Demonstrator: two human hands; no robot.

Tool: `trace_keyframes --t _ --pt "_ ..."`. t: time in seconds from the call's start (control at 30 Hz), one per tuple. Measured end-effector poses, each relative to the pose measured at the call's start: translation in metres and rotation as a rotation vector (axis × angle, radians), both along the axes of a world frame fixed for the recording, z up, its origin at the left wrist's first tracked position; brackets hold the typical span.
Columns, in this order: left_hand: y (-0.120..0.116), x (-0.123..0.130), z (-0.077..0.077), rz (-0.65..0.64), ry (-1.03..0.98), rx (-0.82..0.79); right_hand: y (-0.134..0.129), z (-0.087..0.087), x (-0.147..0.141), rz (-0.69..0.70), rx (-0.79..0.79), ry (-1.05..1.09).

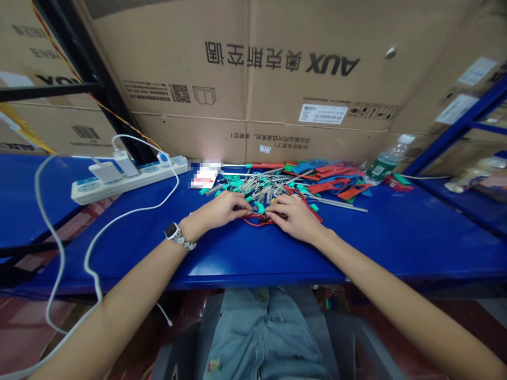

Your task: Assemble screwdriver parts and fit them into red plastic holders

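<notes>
My left hand and my right hand are close together over the blue table, at the front of a pile of small metal and green parts. The fingers of both hands are pinched, with a small green piece between them; what each fingertip grips is too small to make out. Under and beside the fingers lies a red looped piece. Red, blue and orange flat plastic pieces are heaped behind my right hand.
A white power strip with plugs and cables stands at the left. Long metal rods stick out right of the pile. A green-labelled bottle stands back right, before a large cardboard box.
</notes>
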State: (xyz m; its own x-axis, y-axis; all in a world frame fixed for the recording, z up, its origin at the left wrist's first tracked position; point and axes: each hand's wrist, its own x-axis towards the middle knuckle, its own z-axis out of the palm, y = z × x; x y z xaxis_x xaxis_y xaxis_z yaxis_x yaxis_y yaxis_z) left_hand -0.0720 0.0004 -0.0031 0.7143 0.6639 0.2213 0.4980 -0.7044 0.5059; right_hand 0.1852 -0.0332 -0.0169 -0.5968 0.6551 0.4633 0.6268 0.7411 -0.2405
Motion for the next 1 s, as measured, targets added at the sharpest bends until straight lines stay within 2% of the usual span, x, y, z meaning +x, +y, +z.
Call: trace_keyframes --t 0.17,0.27,0.47,0.63,0.77,1.0 --pt "-0.004 0.0 -0.001 0.059 -0.083 -0.041 0.0 0.007 -0.004 0.041 0.019 -0.091" --pt "-0.007 0.001 0.003 0.053 -0.14 0.052 0.0 0.011 -0.005 0.038 0.025 -0.115" --pt "-0.006 0.0 0.007 -0.036 -0.11 0.186 -0.002 0.013 -0.004 0.035 0.003 -0.106" --pt "-0.003 -0.004 0.006 -0.067 -0.087 0.163 -0.003 0.014 -0.003 0.015 -0.082 -0.03" --pt "-0.008 -0.004 0.008 -0.068 -0.078 0.133 -0.001 0.016 -0.004 0.019 -0.125 -0.061" --pt "-0.014 -0.005 0.014 -0.042 -0.108 -0.007 0.001 0.014 -0.007 -0.026 -0.181 -0.072"
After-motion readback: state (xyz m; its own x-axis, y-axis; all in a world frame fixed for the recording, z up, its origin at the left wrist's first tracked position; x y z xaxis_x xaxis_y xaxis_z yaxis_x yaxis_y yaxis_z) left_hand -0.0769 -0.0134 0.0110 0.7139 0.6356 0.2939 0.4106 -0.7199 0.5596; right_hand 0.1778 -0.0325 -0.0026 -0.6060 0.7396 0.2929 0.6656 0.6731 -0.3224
